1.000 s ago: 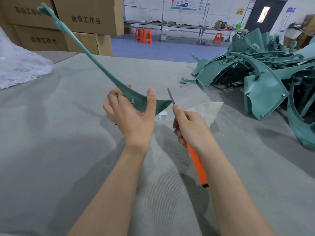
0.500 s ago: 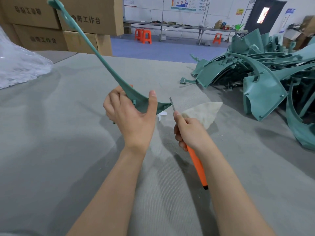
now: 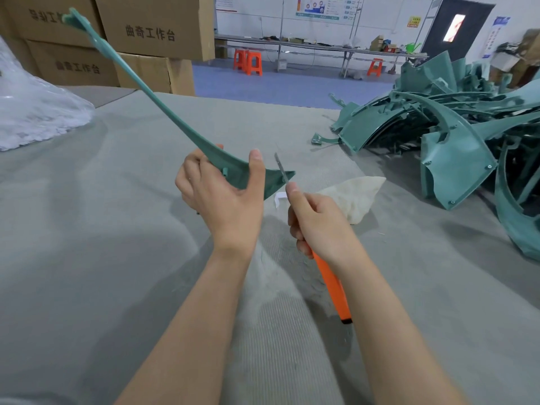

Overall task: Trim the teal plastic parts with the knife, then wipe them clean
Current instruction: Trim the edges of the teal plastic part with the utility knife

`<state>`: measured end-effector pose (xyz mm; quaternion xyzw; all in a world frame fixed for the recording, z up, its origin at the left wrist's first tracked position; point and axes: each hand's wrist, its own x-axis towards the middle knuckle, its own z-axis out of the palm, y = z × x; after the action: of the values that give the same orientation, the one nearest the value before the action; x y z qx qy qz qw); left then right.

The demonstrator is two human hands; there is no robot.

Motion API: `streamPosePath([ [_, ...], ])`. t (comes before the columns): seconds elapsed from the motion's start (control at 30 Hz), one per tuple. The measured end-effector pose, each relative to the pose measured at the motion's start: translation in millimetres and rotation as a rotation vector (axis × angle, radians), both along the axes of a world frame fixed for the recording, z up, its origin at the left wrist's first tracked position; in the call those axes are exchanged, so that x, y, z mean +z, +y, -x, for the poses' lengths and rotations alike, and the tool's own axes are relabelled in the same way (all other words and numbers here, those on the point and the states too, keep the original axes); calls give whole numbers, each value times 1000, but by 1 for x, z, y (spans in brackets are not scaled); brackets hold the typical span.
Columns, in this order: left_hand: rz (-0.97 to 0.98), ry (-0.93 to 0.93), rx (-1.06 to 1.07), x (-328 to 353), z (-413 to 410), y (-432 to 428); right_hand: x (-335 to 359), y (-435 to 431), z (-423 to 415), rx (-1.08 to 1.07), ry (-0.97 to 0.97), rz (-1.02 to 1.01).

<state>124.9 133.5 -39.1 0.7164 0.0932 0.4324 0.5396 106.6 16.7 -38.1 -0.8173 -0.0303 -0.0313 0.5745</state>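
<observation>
A person's left hand grips the wide end of a long, curved teal plastic part, raised above a grey fabric-covered surface. The right hand holds an orange-handled knife, its blade against the part's tip. A crumpled white cloth lies nearby; a pile of teal plastic parts sits right.

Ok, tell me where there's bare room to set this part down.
Bare table runs left of the left hand, up to the white plastic heap and cardboard boxes; more lies beyond it, before the far edge. Crowded right: cloth, then teal pile.
</observation>
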Motion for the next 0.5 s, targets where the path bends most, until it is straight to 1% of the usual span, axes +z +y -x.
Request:
streamPosePath([
  [0.27, -49, -1, -19, -1, 1, -2, -6, -1, -4, -27, 2, 46],
  [0.37, -45, 1, -18, -1, 1, 0, -7, -5, -7, -59, 42, 65],
  [0.5, -59, 0, -20, -2, 1, -2, -9, -10, -9, -68, 89, 39],
])
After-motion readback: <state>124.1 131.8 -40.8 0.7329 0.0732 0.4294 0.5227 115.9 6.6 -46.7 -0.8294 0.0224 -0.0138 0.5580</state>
